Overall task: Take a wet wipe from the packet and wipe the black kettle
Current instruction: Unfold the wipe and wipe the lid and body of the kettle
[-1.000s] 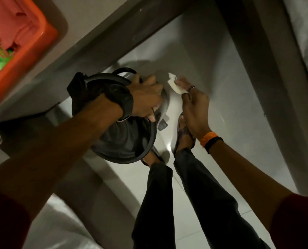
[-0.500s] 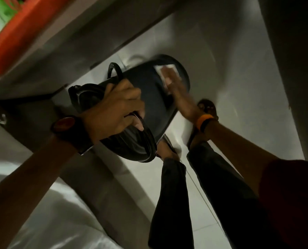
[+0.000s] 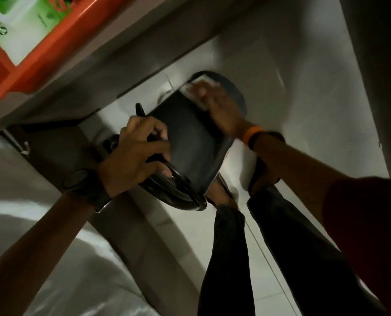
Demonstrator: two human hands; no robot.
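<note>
The black kettle (image 3: 190, 142) is held tilted in the air over the floor, its base end pointing away from me. My left hand (image 3: 137, 153) grips it at the handle near the lid end. My right hand (image 3: 219, 106) lies flat on the kettle's side close to the base and presses a white wet wipe (image 3: 196, 86) against it; most of the wipe is hidden under the fingers. The green and white wipes packet (image 3: 19, 26) lies in the orange tray at the top left.
The orange tray (image 3: 41, 58) sits on a grey table edge (image 3: 126, 55) at the upper left. Below are the pale tiled floor (image 3: 292, 87), my dark-trousered legs (image 3: 231, 258) and sandalled feet. White bedding (image 3: 53, 258) fills the lower left.
The kettle went from lid-up to tilted sideways. My right hand brought the wipe onto its side and slid it toward the base. The view shifted.
</note>
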